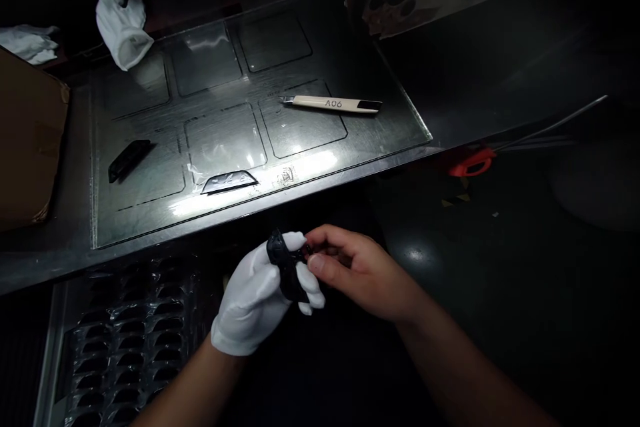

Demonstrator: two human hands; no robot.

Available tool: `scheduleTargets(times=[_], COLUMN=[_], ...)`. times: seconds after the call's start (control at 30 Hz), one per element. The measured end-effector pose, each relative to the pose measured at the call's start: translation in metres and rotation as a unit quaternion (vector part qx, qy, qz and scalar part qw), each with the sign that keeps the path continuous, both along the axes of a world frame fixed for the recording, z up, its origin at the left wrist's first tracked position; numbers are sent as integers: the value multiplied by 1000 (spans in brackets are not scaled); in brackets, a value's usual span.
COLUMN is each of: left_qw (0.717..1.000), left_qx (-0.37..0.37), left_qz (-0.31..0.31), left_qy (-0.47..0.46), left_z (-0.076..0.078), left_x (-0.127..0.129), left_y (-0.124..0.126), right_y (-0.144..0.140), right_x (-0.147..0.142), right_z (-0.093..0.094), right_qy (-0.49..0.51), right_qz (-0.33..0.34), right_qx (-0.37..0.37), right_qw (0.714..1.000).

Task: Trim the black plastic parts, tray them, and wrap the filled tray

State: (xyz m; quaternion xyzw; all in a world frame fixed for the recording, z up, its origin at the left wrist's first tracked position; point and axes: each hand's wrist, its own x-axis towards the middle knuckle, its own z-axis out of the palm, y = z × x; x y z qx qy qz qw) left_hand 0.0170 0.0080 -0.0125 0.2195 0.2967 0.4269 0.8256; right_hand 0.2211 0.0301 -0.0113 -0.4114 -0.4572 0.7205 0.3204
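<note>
left hand: my left hand (257, 300) wears a white glove and is curled shut around a small black plastic part (287, 270); the fingers wrap its lower end and the top of it sticks up above the gloved thumb.
right hand: my right hand (357, 273) is bare, fingers bent in close, thumb and forefinger pinched at the upper right edge of the black part; whether it grips a film tab or only the part's edge i cannot tell, it is too dark and small.
where the part is: held in the air between both hands, below the near edge of the work plate (350, 140), not resting on anything.
step in hand: i judge this as working on the held piece with the fingertips, picking or peeling at its edge while the gloved hand steadies it.
next move calls for: a firm hold from the glove and a fine pinch from the bare fingers, pulling gently so the piece does not twist out.
on the plate: a white utility knife (333, 104) marked a06 lies well apart from my hands; a similar black piece (127, 160) lies at the left, and a film-wrapped wedge shape (230, 181) sits near the front edge.
below left: a clear blister tray (125, 340) with rows of dark pockets sits just beside my left forearm.
elsewhere: a spare white glove (123, 23) lies crumpled at the plate's far corner, a cardboard box (27, 140) stands at the left, and a red-handled tool (473, 161) lies off to the right.
</note>
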Motion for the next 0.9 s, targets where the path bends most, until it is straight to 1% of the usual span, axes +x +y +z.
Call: scheduleTargets(times=[0.07, 0.1, 0.13, 0.17, 0.2, 0.27, 0.3, 0.33, 0.37, 0.4, 0.43, 0.47, 0.5, 0.53, 0.57, 0.6, 0.63, 0.67, 0.7, 0.77, 0.8, 0.83, 0.87, 0.9], left_qw=[997, 990, 978, 961, 940, 903, 896, 899, 912, 931, 952, 971, 985, 994, 998, 999, 999, 998, 997, 996, 994, 991, 988, 984], left_qx=[-4, -6, -4, 6, 22, 53, 55, 42, 20, -4, -24, -36, -38, -34, -33, -36, -42, -49, -45, -6, 17, 32, 32, 25], left_qz=[-39, -61, -75, -78, -70, -28, -8, 2, 2, -6, -18, -31, -39, -38, -27, -10, 10, 32, 52, 89, 109, 131, 153, 174], left_qy=[71, 126, 194, 265, 333, 424, 440, 435, 409, 364, 303, 233, 162, 99, 48, 12, -10, -27, -32, -29, -23, -14, 2, 29], left_z=[6, 9, 12, 14, 16, 17, 17, 17, 16, 14, 12, 9, 6, 2, -3, -8, -12, -16, -20, -25, -25, -23, -19, -12], left_x=[-3, -5, -6, -7, -8, -9, -9, -9, -10, -10, -11, -11, -10, -9, -8, -6, -6, -6, -8, -19, -27, -36, -45, -54], left_y=[4, 5, 7, 9, 10, 10, 10, 9, 9, 8, 8, 7, 6, 5, 3, 0, -3, -5, -7, -8, -7, -7, -7, -9], right_y=[3, 4, 4, 2, 0, -7, -10, -12, -13, -12, -9, -5, 0, 5, 10, 15, 19, 21, 23, 28, 33, 41, 50, 60], right_x=[-1, -2, -3, -6, -8, -15, -17, -19, -20, -19, -18, -17, -15, -14, -14, -15, -16, -17, -19, -20, -20, -21, -24, -30], right_z=[0, 0, 1, 2, 3, 5, 6, 6, 6, 5, 4, 1, -3, -7, -11, -15, -18, -21, -23, -26, -26, -22, -15, -3], right_qy=[6, -10, -41, -86, -139, -223, -241, -245, -238, -220, -187, -140, -82, -26, 15, 29, 13, -27, -75, -147, -161, -168, -167, -153], right_qz=[25, 32, 26, 8, -21, -86, -106, -113, -108, -91, -68, -38, -4, 27, 49, 59, 60, 55, 43, 18, 1, -22, -56, -96], right_qx=[-34, -24, 11, 72, 151, 303, 353, 375, 364, 323, 255, 169, 82, 10, -30, -31, 4, 67, 149, 303, 362, 402, 433, 456], right_qw=[999, 999, 999, 994, 979, 923, 898, 887, 894, 916, 946, 975, 993, 999, 998, 997, 998, 996, 985, 941, 918, 900, 884, 872])
